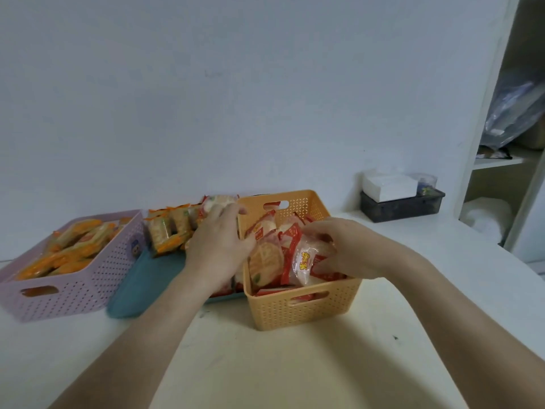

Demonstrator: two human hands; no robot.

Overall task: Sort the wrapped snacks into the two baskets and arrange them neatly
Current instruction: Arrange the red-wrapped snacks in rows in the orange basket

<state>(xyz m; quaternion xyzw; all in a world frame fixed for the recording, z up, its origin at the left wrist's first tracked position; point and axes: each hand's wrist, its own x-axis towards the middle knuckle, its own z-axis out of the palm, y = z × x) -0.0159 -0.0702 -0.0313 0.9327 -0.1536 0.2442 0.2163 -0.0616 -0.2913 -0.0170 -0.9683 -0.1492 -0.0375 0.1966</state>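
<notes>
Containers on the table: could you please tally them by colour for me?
Purple basket: 1
Orange basket: 1
Teal tray: 1
Black box: 1
Total: 4

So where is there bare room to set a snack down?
Bare table lies in front of the lilac basket and orange basket, and right of it up to the black box. Crowded: the teal tray between them, and the orange basket, where the right hand grips a red-wrapped snack.
</notes>
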